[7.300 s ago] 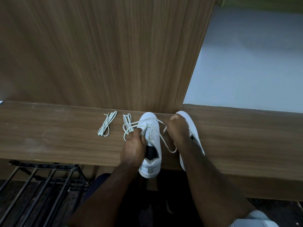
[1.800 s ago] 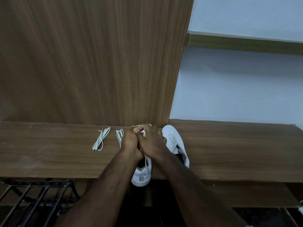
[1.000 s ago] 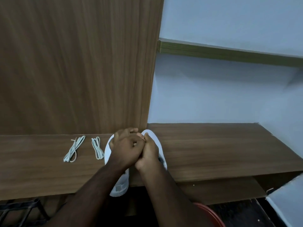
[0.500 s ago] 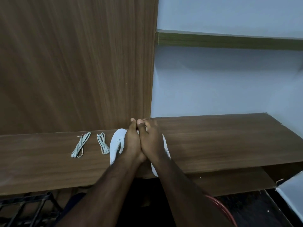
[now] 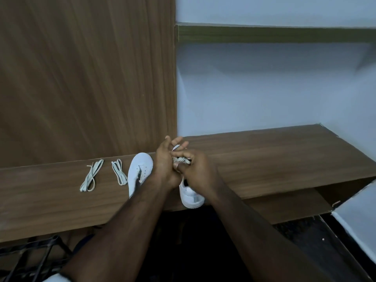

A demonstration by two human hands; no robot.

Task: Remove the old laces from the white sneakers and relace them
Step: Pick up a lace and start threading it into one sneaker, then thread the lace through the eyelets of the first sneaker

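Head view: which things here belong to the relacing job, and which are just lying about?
Job:
left sneaker
right sneaker
bunched lace, gripped by right hand against left hand
two lace bundles

Lying about:
black rack
green shelf

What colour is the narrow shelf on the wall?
Olive green shelf, seen in the head view, the only view.

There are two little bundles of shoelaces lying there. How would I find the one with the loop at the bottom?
Start at the long wooden shelf and find the white sneaker left of the hands. Two lace bundles lie left of it. Yours is the farther lace bundle, nearest the left edge: longer, splayed open in a loop, while the near lace bundle is shorter and tighter.
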